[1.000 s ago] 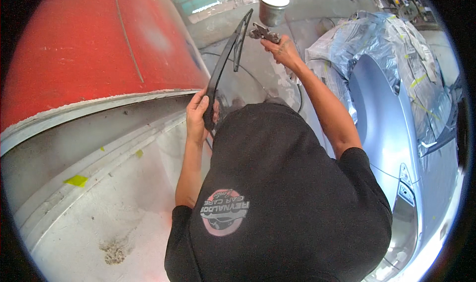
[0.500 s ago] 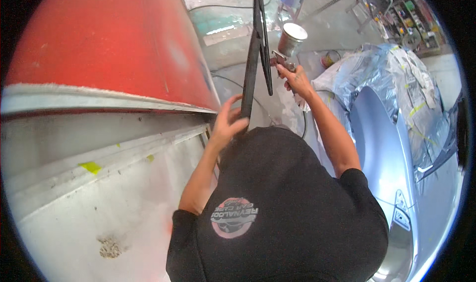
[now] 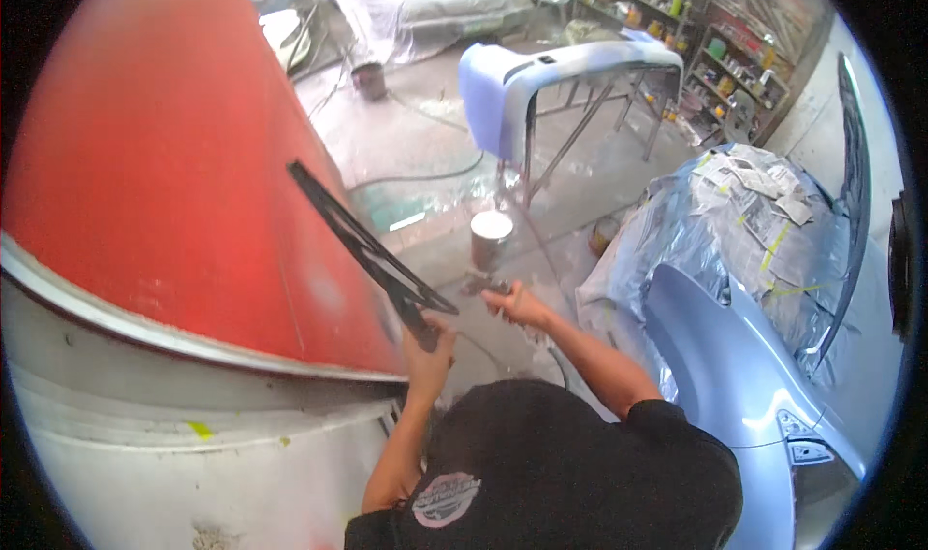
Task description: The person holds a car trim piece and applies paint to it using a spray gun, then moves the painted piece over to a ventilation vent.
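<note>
My left hand (image 3: 429, 352) grips the base of a black wiper arm with blade (image 3: 350, 234), held diagonally up and leftward in front of the red panel (image 3: 159, 144). My right hand (image 3: 517, 306) is closed on a metal spray gun (image 3: 481, 284), whose upright cup (image 3: 491, 243) has a white top. The gun is just right of the wiper's lower end, with a small gap between them. A hose runs down below the gun.
A light blue fender (image 3: 706, 347) and a plastic-and-newspaper-covered car (image 3: 754, 212) are on my right. Ahead are a painted bumper (image 3: 488, 96) on a metal stand, a bucket (image 3: 369, 80), hoses, a covered car (image 3: 416, 9) and shelves (image 3: 735, 62) of cans.
The view has lifted to show more of the workshop. The wiper has swung from nearly upright to leaning left, still in my left hand. My right hand still holds the spray gun.
</note>
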`<move>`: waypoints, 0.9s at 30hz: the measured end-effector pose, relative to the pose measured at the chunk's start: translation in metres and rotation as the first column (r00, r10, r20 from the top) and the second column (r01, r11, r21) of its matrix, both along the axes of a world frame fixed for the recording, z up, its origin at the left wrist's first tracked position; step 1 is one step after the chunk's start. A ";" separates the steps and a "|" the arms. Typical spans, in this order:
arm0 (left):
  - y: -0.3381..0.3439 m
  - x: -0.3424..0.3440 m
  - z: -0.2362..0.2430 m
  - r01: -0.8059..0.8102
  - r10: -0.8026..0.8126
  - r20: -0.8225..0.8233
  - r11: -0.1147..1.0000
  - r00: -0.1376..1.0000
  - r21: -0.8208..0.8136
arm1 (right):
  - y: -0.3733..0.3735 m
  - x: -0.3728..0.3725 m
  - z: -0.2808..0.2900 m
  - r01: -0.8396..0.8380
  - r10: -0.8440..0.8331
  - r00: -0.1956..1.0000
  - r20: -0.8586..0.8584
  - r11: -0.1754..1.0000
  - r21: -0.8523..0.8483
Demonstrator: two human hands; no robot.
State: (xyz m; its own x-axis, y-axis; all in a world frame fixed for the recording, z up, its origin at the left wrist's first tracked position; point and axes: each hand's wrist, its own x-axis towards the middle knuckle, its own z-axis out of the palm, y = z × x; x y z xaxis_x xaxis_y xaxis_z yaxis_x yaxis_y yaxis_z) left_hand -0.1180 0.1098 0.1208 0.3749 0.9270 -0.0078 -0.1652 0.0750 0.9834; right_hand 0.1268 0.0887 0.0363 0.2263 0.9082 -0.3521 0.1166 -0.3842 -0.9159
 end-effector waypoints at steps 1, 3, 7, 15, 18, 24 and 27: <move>-0.001 0.005 0.017 -0.055 0.055 0.007 0.998 0.998 0.028 | -0.001 0.003 -0.002 -0.025 0.025 1.000 0.008 1.000 -0.013; 0.008 0.012 0.030 -0.061 0.062 -0.002 0.997 0.998 0.053 | -0.005 0.011 0.003 -0.051 0.051 0.999 -0.005 0.999 -0.007; 0.012 0.028 0.017 -0.098 0.077 0.113 0.976 0.991 0.196 | -0.016 0.028 -0.003 -0.118 0.118 0.992 -0.036 0.993 0.005; 0.008 0.073 0.007 -0.149 0.118 0.262 0.983 0.958 0.104 | -0.032 0.048 -0.023 -0.228 0.228 0.974 -0.010 0.973 -0.038; 0.004 0.093 0.022 -0.283 0.287 0.356 0.957 0.889 -0.065 | -0.038 0.038 0.004 -0.334 0.335 0.941 -0.042 0.942 0.035; 0.016 0.113 0.025 -0.356 0.407 0.294 0.910 0.865 -0.211 | -0.046 0.037 0.024 -0.387 0.389 0.919 -0.067 0.921 0.036; 0.013 0.121 0.030 -0.314 0.383 0.305 0.915 0.872 -0.252 | -0.049 0.042 0.014 -0.318 0.332 0.934 -0.133 0.941 0.115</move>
